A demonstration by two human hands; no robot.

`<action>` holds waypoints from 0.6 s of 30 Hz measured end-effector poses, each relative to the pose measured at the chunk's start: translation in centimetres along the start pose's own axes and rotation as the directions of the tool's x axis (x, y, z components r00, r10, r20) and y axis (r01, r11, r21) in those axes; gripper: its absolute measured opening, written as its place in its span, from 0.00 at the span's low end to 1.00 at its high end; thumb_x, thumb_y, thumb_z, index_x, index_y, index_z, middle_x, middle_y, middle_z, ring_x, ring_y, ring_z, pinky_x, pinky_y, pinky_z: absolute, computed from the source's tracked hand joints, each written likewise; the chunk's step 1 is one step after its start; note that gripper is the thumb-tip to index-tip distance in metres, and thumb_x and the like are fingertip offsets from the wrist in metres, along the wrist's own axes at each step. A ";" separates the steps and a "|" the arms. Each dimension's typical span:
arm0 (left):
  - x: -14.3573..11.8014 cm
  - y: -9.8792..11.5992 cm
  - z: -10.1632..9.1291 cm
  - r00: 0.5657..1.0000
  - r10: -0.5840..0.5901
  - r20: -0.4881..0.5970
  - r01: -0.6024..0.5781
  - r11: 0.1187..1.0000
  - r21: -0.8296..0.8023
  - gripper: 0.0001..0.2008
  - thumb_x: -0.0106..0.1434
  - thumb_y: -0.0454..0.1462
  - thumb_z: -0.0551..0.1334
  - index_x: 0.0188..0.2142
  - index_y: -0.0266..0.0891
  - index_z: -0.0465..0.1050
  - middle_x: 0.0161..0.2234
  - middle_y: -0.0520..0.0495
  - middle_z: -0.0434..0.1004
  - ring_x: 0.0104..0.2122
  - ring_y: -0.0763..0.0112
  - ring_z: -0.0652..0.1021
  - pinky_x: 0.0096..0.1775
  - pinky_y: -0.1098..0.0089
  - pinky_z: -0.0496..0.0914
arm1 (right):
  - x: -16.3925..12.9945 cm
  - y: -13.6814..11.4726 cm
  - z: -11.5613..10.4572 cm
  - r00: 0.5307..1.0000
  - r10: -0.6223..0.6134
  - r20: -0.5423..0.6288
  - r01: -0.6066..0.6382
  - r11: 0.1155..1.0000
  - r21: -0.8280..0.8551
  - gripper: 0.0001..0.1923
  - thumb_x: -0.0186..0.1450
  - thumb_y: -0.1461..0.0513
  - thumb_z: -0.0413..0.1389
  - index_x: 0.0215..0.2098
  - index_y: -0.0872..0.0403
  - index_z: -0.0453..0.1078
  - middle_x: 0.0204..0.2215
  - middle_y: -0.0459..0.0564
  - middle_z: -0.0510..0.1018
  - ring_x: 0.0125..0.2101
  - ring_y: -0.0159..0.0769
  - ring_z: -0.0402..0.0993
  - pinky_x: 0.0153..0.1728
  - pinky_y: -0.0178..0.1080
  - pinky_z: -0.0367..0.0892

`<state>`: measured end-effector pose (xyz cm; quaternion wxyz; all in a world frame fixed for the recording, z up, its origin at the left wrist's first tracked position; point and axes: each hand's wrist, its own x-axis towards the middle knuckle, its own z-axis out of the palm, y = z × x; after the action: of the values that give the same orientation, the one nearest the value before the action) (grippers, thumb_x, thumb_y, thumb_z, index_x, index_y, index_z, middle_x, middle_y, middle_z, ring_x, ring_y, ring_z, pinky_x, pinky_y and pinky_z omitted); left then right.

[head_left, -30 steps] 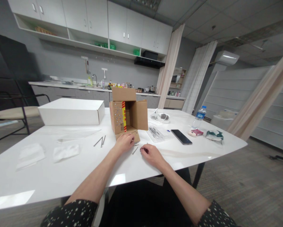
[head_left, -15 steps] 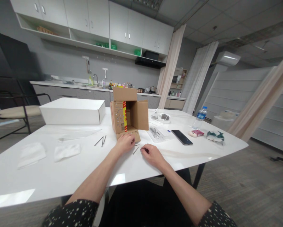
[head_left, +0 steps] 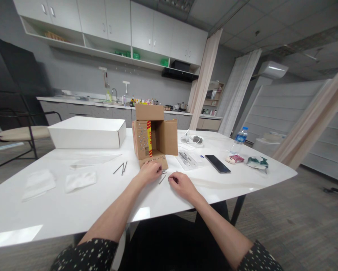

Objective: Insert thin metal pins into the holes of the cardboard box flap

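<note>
**Inspector:** Where are the hands sitting?

**Observer:** Both are resting on the white worktop (head_left: 58, 210), just in front of the open cardboard box (head_left: 154, 137). The left hand (head_left: 149, 172) is lying against the box's lower flap (head_left: 154, 163), its fingers (head_left: 157, 170) curling inward; whether they are pinching anything, I cannot tell. The right hand (head_left: 181, 185) is lying just beside it, fingers (head_left: 171, 180) drawn narrow around something small that I cannot make out.

**Inspector:** And the loose parts?

**Observer:** A thin metal pin (head_left: 161, 179) is lying on the worktop between the two hands. Further pins (head_left: 120, 168) are lying to the left, well apart from the hands.

**Inspector:** What else is showing?

**Observer:** A white box (head_left: 87, 132) is sitting to the left of the cardboard one. A black phone (head_left: 217, 163) and a water bottle (head_left: 238, 139) are standing off to the right.
</note>
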<state>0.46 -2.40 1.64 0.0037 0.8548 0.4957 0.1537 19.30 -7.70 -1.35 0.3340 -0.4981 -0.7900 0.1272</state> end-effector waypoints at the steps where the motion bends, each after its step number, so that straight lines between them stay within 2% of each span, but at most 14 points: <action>1: 0.0 0.0 0.0 1.000 0.000 0.003 0.000 1.000 -0.001 0.08 0.62 0.35 0.56 0.34 0.41 0.75 0.40 0.44 0.80 0.44 0.60 0.77 0.47 0.64 0.67 | 0.0 0.0 0.0 1.000 -0.001 -0.001 0.001 1.000 0.000 0.09 0.62 0.67 0.53 0.33 0.55 0.76 0.30 0.49 0.78 0.29 0.33 0.70 0.33 0.34 0.62; 18: 0.0 -0.2 0.1 0.999 0.007 0.038 -0.007 1.000 -0.010 0.11 0.64 0.40 0.56 0.35 0.41 0.76 0.38 0.44 0.81 0.41 0.59 0.78 0.44 0.65 0.67 | 0.0 0.1 0.1 1.000 -0.013 -0.012 0.013 1.000 0.000 0.09 0.63 0.67 0.53 0.33 0.54 0.75 0.29 0.48 0.78 0.29 0.33 0.70 0.33 0.34 0.62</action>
<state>0.31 -2.34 1.55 0.0169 0.8593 0.4917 0.1400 19.31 -7.61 -1.49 0.3398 -0.4936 -0.7912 0.1220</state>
